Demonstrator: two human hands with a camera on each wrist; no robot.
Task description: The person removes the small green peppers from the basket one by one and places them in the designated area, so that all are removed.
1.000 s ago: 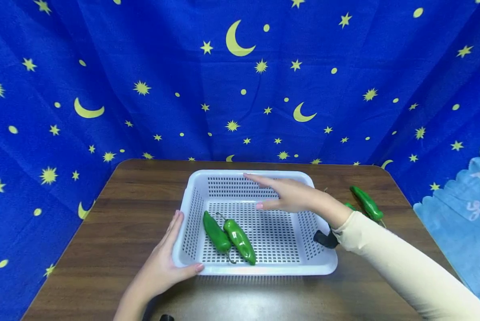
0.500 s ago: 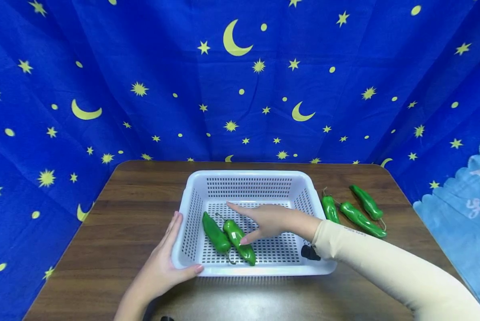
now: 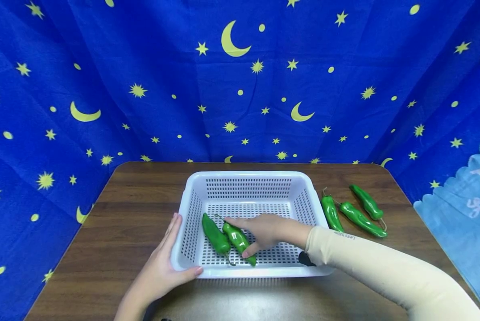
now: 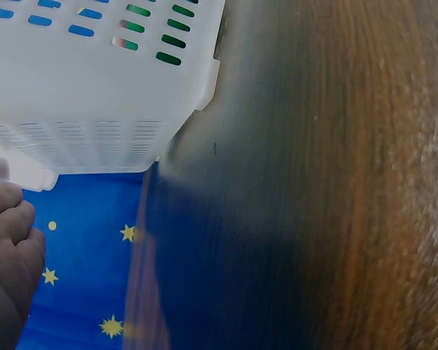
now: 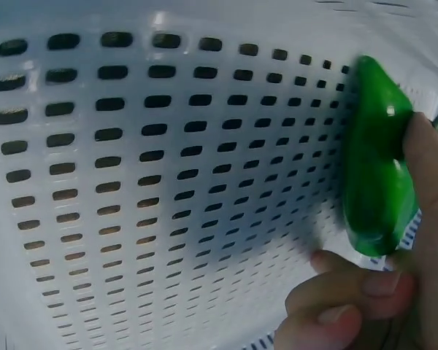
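A white perforated plastic basket (image 3: 252,270) stands on the table with two green chili peppers inside. My left hand (image 3: 159,267) holds its near left corner, thumb along the front rim and fingers against the left side; fingers of it show at the rim in the left wrist view. Inside the basket my right hand (image 3: 266,232) grips the right-hand pepper (image 3: 236,238), one fingertip near the stem and the thumb by the lower end. In the right wrist view the thumb lies on this pepper (image 5: 379,160), other fingers curled below. The left-hand pepper (image 3: 215,234) lies close beside it.
Right of the basket, three more green chili peppers (image 3: 360,218) lie on the brown wooden table (image 3: 143,200). A blue curtain (image 3: 163,67) with yellow moons and stars hangs behind. A light blue cloth (image 3: 465,214) is at the far right.
My right hand has moved left and down inside the basket onto the right-hand pepper, uncovering the peppers on the table. My left hand stays at the basket's corner.
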